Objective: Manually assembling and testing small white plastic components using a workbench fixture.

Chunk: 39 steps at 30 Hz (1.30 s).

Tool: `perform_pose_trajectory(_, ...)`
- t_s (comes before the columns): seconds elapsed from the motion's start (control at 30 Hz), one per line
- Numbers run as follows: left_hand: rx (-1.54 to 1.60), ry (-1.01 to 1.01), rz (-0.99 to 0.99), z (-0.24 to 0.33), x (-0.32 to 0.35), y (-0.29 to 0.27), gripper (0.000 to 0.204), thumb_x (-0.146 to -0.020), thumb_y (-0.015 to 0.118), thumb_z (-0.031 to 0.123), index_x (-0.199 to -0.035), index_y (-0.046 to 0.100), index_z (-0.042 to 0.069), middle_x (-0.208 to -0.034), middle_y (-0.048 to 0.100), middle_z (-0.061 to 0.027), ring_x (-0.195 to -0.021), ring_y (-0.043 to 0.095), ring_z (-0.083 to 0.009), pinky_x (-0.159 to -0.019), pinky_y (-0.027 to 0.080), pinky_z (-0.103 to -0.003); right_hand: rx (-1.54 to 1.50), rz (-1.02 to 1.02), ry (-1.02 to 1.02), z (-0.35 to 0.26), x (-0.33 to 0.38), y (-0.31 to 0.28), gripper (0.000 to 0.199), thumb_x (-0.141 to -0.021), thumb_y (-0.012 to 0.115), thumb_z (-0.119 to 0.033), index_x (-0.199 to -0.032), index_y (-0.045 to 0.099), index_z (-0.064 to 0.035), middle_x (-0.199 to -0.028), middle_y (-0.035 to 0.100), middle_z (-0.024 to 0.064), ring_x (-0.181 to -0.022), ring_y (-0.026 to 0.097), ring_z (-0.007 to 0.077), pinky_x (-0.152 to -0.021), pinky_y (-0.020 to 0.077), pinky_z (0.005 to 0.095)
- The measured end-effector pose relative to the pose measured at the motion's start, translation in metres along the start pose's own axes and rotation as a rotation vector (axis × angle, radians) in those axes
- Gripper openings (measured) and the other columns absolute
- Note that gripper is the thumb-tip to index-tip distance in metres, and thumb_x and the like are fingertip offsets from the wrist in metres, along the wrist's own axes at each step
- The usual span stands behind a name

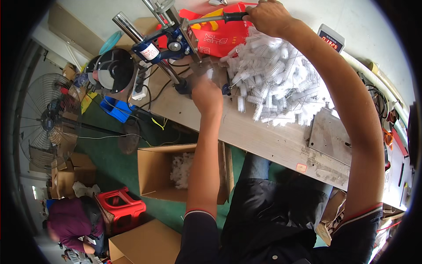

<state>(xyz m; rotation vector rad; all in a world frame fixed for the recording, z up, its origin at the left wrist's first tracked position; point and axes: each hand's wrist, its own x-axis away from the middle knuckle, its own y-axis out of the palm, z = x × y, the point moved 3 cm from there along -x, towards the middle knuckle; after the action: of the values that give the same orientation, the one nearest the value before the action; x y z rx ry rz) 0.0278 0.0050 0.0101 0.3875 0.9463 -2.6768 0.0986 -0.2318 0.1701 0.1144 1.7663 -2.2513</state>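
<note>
My right hand [269,16] grips the black handle [233,16] of the lever on a small bench press machine [176,42] with a blue body and steel columns. At the base of that machine, my left hand [207,94] pinches a small white brush piece [210,74]. A big heap of white bristle brushes [274,81] with wire stems lies on the wooden bench [263,136] between my arms.
An open cardboard box [162,176] with white pieces stands on the green floor under the bench. A floor fan [46,119], a red stool [121,207] and a crouching person [70,224] are at the left. A digital scale [330,38] and a metal plate [329,134] sit at the right.
</note>
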Motion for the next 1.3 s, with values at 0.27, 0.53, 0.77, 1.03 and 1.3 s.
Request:
perform_pose_trajectory(0.27, -0.144, 0.100, 0.100, -0.005, -0.003, 0.004, 0.027, -0.095, 0.058, 0.007, -0.115, 0.072, -0.003, -0.086, 0.074, -0.0222, -0.084, 0.074, -0.0365, -0.078, 0.057, -0.044, 0.007, 0.180, -0.134, -0.026, 0.008, 0.037, 0.030, -0.105, 0.053, -0.031, -0.103, 0.072, -0.0074, -0.088, 0.071, 0.0103, -0.102, 0.066, 0.0291, -0.096, 0.0464, 0.0458)
perform_pose_trajectory(0.53, -0.045, 0.107, 0.065, -0.009, -0.005, 0.002, 0.025, -0.094, 0.058, 0.006, -0.112, 0.073, -0.003, -0.081, 0.073, -0.0202, -0.078, 0.074, -0.0341, -0.075, 0.056, -0.043, -0.080, 0.066, -0.124, -0.049, 0.012, 0.058, 0.029, -0.101, 0.059, -0.029, -0.099, 0.071, -0.0018, -0.094, 0.072, 0.0154, -0.104, 0.066, 0.0298, -0.101, 0.0446, 0.0434)
perform_pose_trajectory(0.77, -0.304, 0.135, 0.083, -0.011, 0.004, -0.009, 0.026, -0.095, 0.060, 0.008, -0.119, 0.070, 0.005, -0.089, 0.075, -0.0184, -0.083, 0.072, -0.0393, -0.077, 0.055, -0.046, -0.070, 0.319, -0.059, -0.013, 0.007, -0.025, 0.041, -0.100, 0.057, -0.047, -0.113, 0.073, -0.0115, -0.093, 0.075, 0.0158, -0.092, 0.073, 0.0341, -0.094, 0.0502, 0.0527)
perform_pose_trajectory(1.03, -0.069, 0.133, 0.274, -0.047, 0.029, -0.020, 0.020, -0.104, 0.052, 0.012, -0.123, 0.058, 0.006, -0.094, 0.073, -0.0123, -0.087, 0.071, -0.0362, -0.077, 0.054, -0.049, -0.027, 0.242, -0.156, -0.032, 0.031, -0.028, 0.051, -0.104, 0.052, -0.048, -0.086, 0.072, -0.0044, -0.072, 0.069, 0.0191, -0.077, 0.069, 0.0378, -0.082, 0.0517, 0.0492)
perform_pose_trajectory(1.3, 0.151, -0.155, 0.335, -0.053, 0.018, -0.021, 0.023, -0.107, 0.043, 0.015, -0.122, 0.054, 0.003, -0.101, 0.069, -0.0173, -0.096, 0.067, -0.0396, -0.087, 0.049, -0.050, -0.074, 0.279, -0.160, -0.048, 0.075, -0.032, 0.052, -0.105, 0.052, -0.044, -0.080, 0.069, -0.0018, -0.071, 0.069, 0.0179, -0.070, 0.069, 0.0377, -0.072, 0.0546, 0.0484)
